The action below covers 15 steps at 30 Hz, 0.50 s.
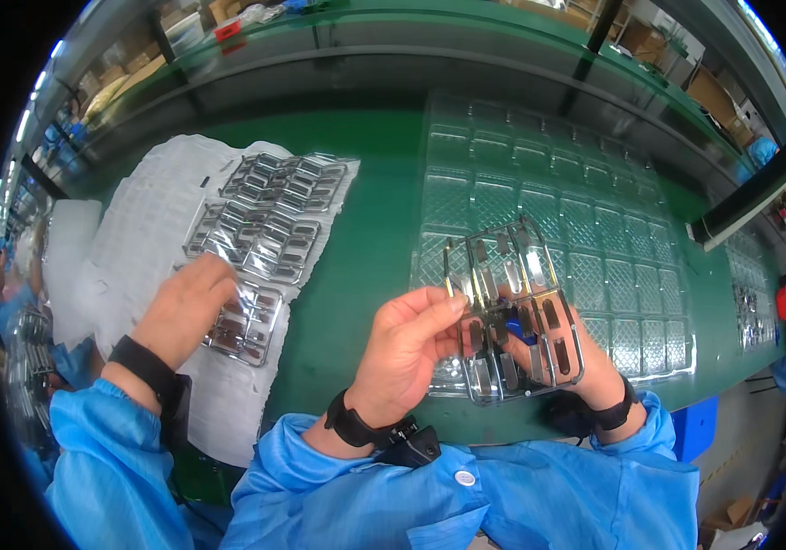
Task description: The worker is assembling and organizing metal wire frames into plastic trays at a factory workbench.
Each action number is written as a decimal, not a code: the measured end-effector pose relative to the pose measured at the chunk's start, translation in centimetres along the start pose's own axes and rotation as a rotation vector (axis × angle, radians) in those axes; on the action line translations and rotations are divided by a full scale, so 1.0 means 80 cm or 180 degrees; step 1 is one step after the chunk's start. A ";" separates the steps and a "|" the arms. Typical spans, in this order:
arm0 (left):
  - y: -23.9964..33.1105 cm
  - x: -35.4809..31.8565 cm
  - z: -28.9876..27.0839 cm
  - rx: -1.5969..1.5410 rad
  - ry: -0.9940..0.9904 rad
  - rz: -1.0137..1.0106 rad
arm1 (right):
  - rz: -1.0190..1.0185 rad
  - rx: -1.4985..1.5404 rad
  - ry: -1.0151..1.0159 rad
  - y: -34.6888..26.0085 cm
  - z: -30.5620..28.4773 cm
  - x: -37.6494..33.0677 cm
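Note:
My left hand (pixel 402 353) pinches the left side of a dark sprue frame (pixel 509 370), with several small dark and silvery flat parts inside its rim. The frame is held up, tilted, over the near edge of a clear compartment tray (pixel 594 220). Behind it, my right hand (pixel 597 367) is partly hidden by the frame. Its curled fingers hold a tool with a blue handle (pixel 518 328), whose working end I cannot make out.
At left, another person's hand (pixel 186 302) reaches over several sprue frames (pixel 255 243) lying on white foam sheeting (pixel 150 215). These rest on a green table (pixel 356 247). A dark post (pixel 746 202) stands at right, near another clear tray (pixel 750 284). A blue bin (pixel 695 429) is below the table edge.

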<state>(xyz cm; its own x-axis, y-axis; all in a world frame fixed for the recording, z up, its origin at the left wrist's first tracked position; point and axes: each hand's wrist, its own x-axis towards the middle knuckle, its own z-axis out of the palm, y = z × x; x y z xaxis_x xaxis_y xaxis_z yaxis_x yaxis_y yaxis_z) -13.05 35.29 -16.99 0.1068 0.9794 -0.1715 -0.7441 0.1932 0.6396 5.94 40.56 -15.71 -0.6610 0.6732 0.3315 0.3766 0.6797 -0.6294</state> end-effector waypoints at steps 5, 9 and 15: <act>-0.005 0.002 -0.001 -0.0082 -0.0080 -0.0005 | -0.0006 0.0005 0.0159 -0.004 -0.001 0.001; -0.006 0.001 0.000 -0.0121 -0.0055 -0.0029 | -0.0212 -0.0342 0.0142 -0.007 -0.003 0.002; -0.009 0.000 -0.003 -0.0150 -0.0071 -0.0008 | -0.0027 -0.0349 0.0039 -0.011 -0.007 0.002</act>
<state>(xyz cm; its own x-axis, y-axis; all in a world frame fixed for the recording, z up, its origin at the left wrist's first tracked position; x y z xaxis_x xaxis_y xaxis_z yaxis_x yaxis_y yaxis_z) -12.71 35.15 -17.62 0.1231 0.9801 -0.1560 -0.7741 0.1932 0.6029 5.84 40.25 -14.70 -0.6567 0.6704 0.3454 0.4404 0.7127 -0.5460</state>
